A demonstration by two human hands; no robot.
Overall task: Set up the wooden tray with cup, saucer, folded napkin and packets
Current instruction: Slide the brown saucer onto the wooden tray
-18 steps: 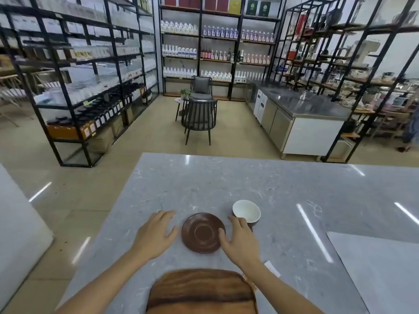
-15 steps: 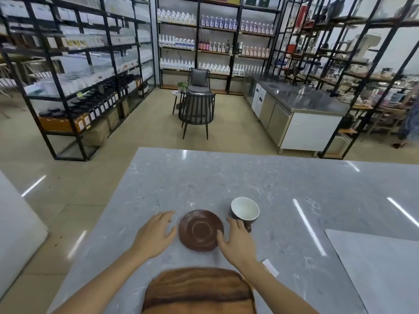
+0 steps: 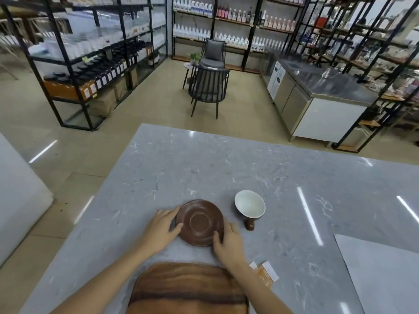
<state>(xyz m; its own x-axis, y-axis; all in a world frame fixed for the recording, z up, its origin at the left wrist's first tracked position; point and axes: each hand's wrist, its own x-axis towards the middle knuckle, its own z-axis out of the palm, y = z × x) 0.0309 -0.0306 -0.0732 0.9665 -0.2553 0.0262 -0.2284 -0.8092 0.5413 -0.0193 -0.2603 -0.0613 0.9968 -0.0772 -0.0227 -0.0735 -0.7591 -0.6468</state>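
Grey marbled tabletop (image 3: 204, 168) fills the lower half of the frame.

Containers: the cup (image 3: 249, 205), right of centre, is white inside and dark outside, upright and empty, with its handle toward the lower edge. The brown saucer (image 3: 199, 222) lies just left of it, apart from it, and carries nothing. The wooden tray (image 3: 188, 291) at bottom centre shows a bare grained surface; nothing rests on the visible part.

Grips: the left hand (image 3: 159, 232) has its thumb on the saucer's left rim with the fingers curled round the outer edge. The right hand (image 3: 227, 243) has thumb and fingers pressed on the lower right rim. Both grips are closed lightly on the saucer; whether it is lifted off the tabletop cannot be told.

Hidden or cut off: the tray's near end runs out of the bottom edge. The packets (image 3: 265, 271), orange and white, lie at lower right beside the right wrist, partly covered by it; their count is unclear. A pale sheet (image 3: 381, 273) at lower right is cut by the frame edge.

Writing: none legible. Shelves (image 3: 97, 53) in the upper left hold bottles and jars whose labels are too small and blurred to read.
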